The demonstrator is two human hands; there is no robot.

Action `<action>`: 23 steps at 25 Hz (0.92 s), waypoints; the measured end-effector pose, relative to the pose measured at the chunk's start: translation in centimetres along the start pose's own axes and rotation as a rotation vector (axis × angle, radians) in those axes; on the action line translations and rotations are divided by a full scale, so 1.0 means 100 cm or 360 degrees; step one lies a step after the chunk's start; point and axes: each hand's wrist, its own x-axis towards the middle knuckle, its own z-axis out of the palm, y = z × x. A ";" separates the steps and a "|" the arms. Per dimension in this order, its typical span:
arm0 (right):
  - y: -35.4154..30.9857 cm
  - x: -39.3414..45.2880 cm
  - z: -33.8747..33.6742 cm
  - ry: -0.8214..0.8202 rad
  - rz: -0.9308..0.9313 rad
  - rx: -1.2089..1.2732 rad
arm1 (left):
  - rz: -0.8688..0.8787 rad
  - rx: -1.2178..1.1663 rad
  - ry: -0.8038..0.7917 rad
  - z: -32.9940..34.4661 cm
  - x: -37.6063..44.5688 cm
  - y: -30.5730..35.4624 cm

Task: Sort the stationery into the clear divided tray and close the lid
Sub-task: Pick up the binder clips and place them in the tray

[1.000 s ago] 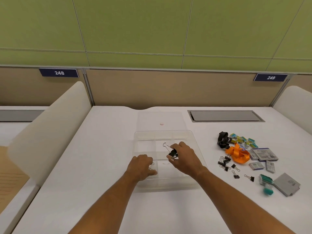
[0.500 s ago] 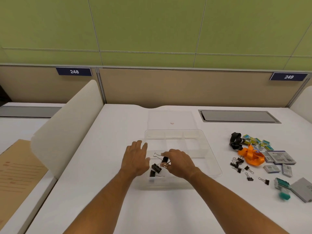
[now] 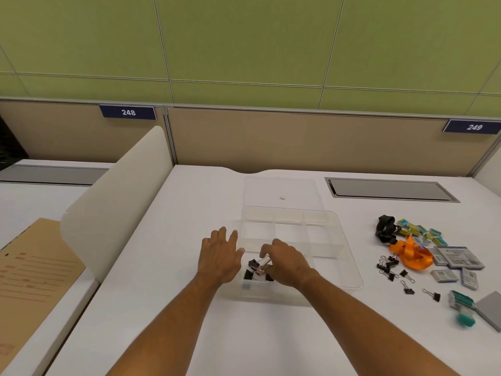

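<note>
The clear divided tray (image 3: pixel 352 267) sits open mid-desk, its flat clear lid (image 3: pixel 298 188) lying just behind it. My right hand (image 3: pixel 287 264) reaches down into the front-left compartment with fingers curled, pinching the wire handle of a black binder clip (image 3: pixel 268 278). Two more black binder clips (image 3: pixel 250 268) lie in that compartment. My left hand (image 3: pixel 219 256) rests at the tray's left edge, fingers spread and straight, holding nothing. Several loose binder clips (image 3: pixel 390 267) lie on the desk right of the tray.
Right of the tray lie an orange lanyard (image 3: pixel 409 253), a black strap (image 3: pixel 385 232), small coloured boxes (image 3: pixel 420 232), grey staple boxes (image 3: pixel 458 257), a teal item (image 3: pixel 463 308) and a grey pad (image 3: pixel 490 310). A white divider panel (image 3: pixel 116 202) stands left; a cable hatch (image 3: pixel 390 189) is at the back.
My right hand has lowered the binder clip from above the tray into the front-left compartment. My left hand let go of its clips there and opened its fingers. The camera turned left.
</note>
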 end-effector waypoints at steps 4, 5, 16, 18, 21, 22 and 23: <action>-0.007 0.006 -0.002 -0.0002 -0.0059 0.0245 | 0.0001 -0.0026 0.0045 -0.003 -0.001 -0.001; -0.009 0.007 -0.001 -0.0001 -0.0073 0.0291 | 0.0000 -0.0027 0.0043 -0.003 -0.001 -0.001; 0.014 -0.018 -0.005 0.0266 0.0007 -0.0079 | 0.0119 -0.0178 0.0084 0.001 -0.002 0.015; 0.024 -0.026 -0.006 0.0263 0.0075 -0.0174 | 0.0154 -0.0170 0.0085 0.003 0.000 0.024; 0.040 -0.037 -0.006 0.0272 0.0145 -0.0243 | 0.0190 -0.0168 0.0069 0.007 0.002 0.041; 0.045 -0.041 -0.006 0.0289 0.0167 -0.0242 | 0.0206 -0.0173 0.0065 0.009 0.002 0.047; 0.051 -0.045 -0.006 0.0307 0.0194 -0.0246 | 0.0222 -0.0182 0.0060 0.010 0.002 0.053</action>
